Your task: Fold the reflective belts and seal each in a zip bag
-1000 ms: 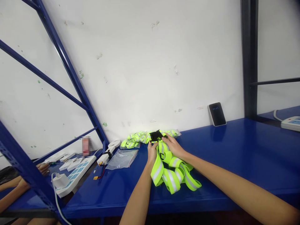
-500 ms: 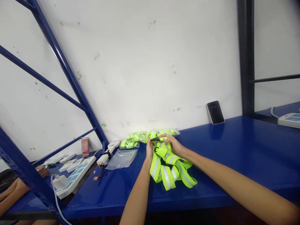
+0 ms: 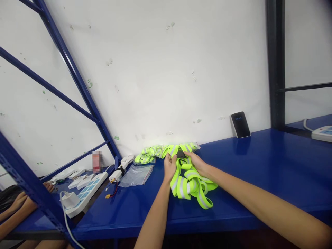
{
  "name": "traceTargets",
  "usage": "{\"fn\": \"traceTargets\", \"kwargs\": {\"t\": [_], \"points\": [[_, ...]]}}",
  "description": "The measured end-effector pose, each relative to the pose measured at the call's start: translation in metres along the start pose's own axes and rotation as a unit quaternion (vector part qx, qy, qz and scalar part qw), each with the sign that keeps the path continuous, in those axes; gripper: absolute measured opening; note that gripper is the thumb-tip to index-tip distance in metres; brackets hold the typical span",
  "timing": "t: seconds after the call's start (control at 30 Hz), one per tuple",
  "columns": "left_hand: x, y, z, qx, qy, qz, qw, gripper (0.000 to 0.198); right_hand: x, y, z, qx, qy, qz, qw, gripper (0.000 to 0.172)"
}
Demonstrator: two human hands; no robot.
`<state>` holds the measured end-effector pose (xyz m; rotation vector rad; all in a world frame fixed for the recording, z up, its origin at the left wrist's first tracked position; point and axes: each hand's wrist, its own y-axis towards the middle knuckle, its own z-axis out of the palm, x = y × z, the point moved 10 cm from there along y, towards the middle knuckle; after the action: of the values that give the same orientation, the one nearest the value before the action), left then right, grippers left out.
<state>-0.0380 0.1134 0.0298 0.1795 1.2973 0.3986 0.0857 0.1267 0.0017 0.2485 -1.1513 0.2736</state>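
Observation:
A tangled neon-yellow reflective strap vest with silver stripes lies on the blue shelf top. My left hand grips its upper left part with curled fingers. My right hand holds the top of the same straps, where a dark piece shows between my hands. Behind them, bagged yellow vests lie against the white wall.
A clear plastic bag, a small white fan and a white power strip lie to the left. A dark phone leans on the wall. Another power strip sits far right. Another person's hands show at lower left.
The black buckle that my hands held up has come down into the straps. The vest has been gathered into a tighter bundle, with the loose loops drawn in.

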Motion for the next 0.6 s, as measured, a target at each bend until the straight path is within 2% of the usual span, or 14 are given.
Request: {"fn": "traceTargets", "kwargs": {"t": [0.13,0.23,0.3,0.43,0.53,0.6], "points": [[-0.018,-0.016,0.001,-0.065,0.048,0.087,0.993,0.036,0.000,0.003,0.016,0.045,-0.007,-0.033,0.998,0.047],[-0.028,-0.021,0.005,-0.052,0.048,0.126,0.989,0.039,0.016,-0.001,0.009,0.014,0.018,-0.079,0.997,0.045],[-0.032,-0.020,0.005,-0.039,0.048,0.142,0.988,0.039,0.030,-0.005,0.003,-0.002,0.023,-0.107,0.994,0.055],[-0.031,-0.013,0.005,-0.008,0.047,0.124,0.991,0.047,0.040,-0.006,-0.004,-0.009,0.013,-0.106,0.994,0.069],[-0.028,-0.009,0.005,0.009,0.034,0.091,0.995,0.053,0.035,0.001,-0.011,-0.027,0.010,-0.097,0.995,0.066],[-0.023,-0.006,0.005,0.010,0.028,0.062,0.998,0.052,0.033,0.005,-0.012,-0.023,0.001,-0.106,0.994,0.058]]}}
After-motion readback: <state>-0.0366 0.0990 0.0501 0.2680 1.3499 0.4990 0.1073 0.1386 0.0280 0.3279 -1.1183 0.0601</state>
